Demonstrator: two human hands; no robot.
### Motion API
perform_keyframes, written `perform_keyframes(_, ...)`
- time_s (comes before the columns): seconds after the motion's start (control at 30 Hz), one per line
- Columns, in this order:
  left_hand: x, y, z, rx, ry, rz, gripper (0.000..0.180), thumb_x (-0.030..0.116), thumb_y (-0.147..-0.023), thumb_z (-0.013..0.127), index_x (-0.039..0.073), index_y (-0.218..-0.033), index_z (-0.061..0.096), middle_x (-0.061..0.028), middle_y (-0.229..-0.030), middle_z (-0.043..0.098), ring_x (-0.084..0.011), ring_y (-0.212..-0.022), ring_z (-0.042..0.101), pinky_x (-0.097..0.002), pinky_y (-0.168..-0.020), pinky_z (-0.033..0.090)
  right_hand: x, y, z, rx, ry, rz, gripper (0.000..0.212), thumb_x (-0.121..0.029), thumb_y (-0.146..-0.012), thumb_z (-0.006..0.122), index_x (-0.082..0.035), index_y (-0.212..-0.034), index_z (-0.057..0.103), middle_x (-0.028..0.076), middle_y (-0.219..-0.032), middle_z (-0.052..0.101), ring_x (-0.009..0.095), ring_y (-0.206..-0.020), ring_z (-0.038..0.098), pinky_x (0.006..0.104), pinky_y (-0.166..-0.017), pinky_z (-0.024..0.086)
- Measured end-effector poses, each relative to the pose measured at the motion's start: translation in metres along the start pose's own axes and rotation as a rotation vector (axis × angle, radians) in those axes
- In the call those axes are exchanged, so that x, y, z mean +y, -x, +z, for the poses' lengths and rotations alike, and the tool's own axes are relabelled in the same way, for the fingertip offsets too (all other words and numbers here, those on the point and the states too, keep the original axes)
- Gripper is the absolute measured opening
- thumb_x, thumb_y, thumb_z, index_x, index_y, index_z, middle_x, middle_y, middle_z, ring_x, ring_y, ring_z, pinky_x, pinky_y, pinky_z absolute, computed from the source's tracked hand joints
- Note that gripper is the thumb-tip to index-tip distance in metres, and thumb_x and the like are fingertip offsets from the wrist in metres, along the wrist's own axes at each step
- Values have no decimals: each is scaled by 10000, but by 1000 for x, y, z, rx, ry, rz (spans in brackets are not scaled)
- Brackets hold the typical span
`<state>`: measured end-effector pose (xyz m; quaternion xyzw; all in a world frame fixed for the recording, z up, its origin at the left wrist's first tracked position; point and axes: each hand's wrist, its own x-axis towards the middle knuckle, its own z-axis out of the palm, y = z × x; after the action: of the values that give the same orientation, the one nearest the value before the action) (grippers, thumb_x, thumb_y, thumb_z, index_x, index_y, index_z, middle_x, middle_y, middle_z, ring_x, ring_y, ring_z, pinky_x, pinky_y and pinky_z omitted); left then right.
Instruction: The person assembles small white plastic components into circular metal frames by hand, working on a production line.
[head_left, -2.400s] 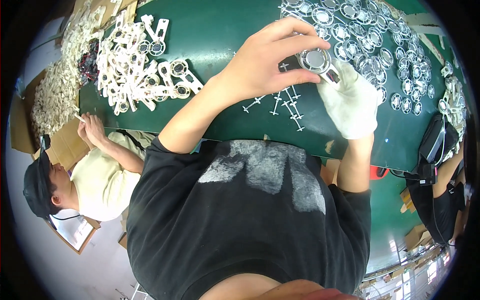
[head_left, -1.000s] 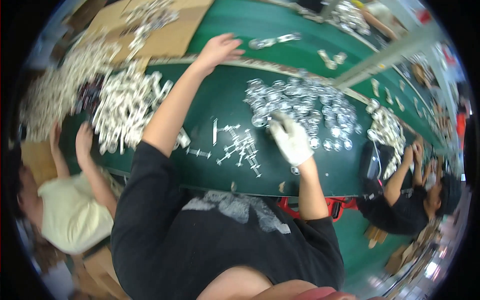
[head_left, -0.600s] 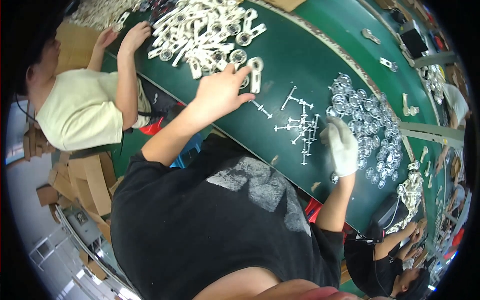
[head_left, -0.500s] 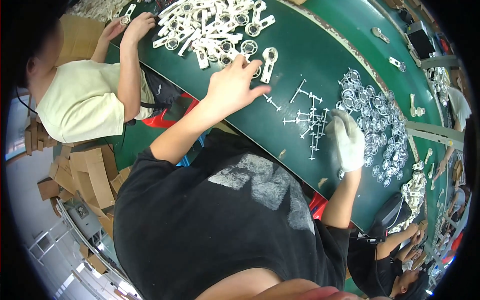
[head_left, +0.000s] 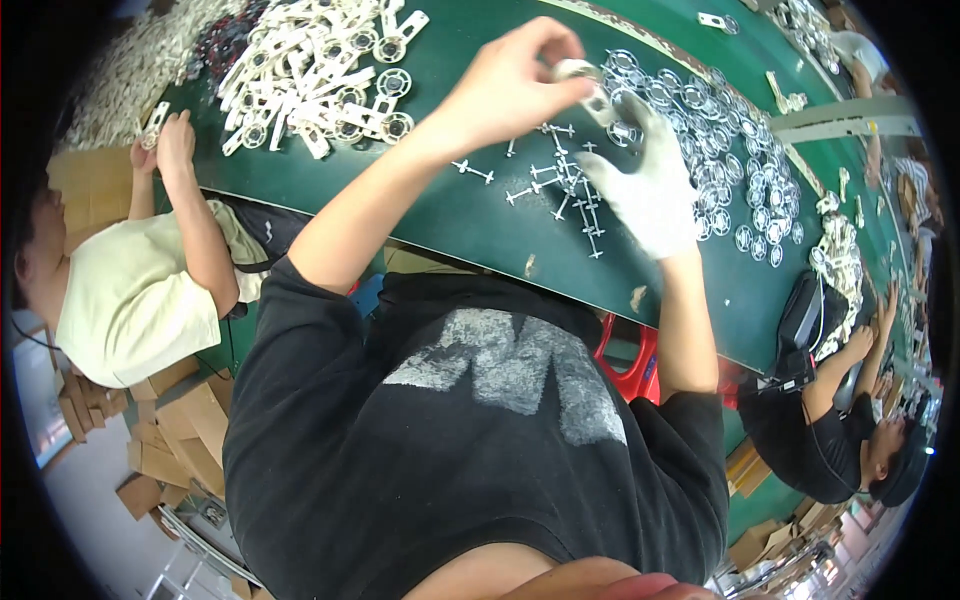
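Observation:
My left hand (head_left: 515, 88), bare, is raised above the green table, its fingers closed on a white plastic part (head_left: 598, 103) with a rounded end and a short arm. Close beside that part is my right hand (head_left: 652, 195) in a white glove, thumb and fingers spread apart. A round clear disc (head_left: 625, 134) shows between them; whether the glove touches it I cannot tell. Below my hands, thin grey cross-shaped pieces (head_left: 565, 180) lie loosely heaped. Many clear ringed discs (head_left: 735, 160) spread to the right of the glove.
White ring-ended parts (head_left: 310, 75) are piled at the table's (head_left: 460, 215) far left. On the left a co-worker in a pale shirt (head_left: 140, 285) handles a similar part. A grey post (head_left: 850, 122) crosses at right; another person in black (head_left: 800, 440) sits at lower right.
My left hand has moved from the white pile toward my right hand, and now has a white part in it. The gloved hand has opened wider. The whole view has shifted.

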<state>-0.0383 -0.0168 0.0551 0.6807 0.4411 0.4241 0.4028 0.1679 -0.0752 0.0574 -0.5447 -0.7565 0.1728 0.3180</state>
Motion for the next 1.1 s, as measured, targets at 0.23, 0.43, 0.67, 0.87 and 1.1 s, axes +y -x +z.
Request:
perform_keyframes(0.23,-13,-7,60,-47,-437,347,244,270,-898,744,89,-1042,665,-72,-942,623,-217,-797,671,-351,-701,557,62,-28,-40,200,-32,413,416,-424,-953,640,-71,-1167,690,178,-955,707,327,-844,674,398,-777,515)
perform_keyframes(0.43,-20,4,91,-91,-829,350,402,431,-832,780,126,-1065,661,-47,-1034,587,-226,-920,661,-376,-731,577,84,-13,-63,323,165,296,377,-380,-930,666,-67,-1138,680,203,-1004,699,400,-887,661,439,-803,510)
perform_keyframes(0.67,-16,-5,132,-383,-826,484,494,375,-808,788,103,-1183,617,-42,-1089,619,-235,-953,669,-374,-737,590,97,-18,-49,253,186,254,347,-365,-930,691,-53,-1082,698,115,-835,661,257,-740,608,362,-700,486)
perform_keyframes(0.87,-7,-7,108,-291,-423,423,428,246,-863,766,216,-1279,670,-56,-1015,657,-219,-830,687,-329,-726,588,69,-11,-58,224,15,385,301,-324,-951,651,-52,-1063,713,147,-832,696,267,-743,666,362,-717,519)
perform_keyframes(1.1,-17,-12,54,-180,-107,559,539,116,-748,879,65,-1254,702,-76,-1188,735,-216,-1076,700,-329,-934,565,30,-1,-40,-289,161,410,298,-359,-907,645,-101,-1029,730,152,-829,715,328,-776,714,413,-707,540)
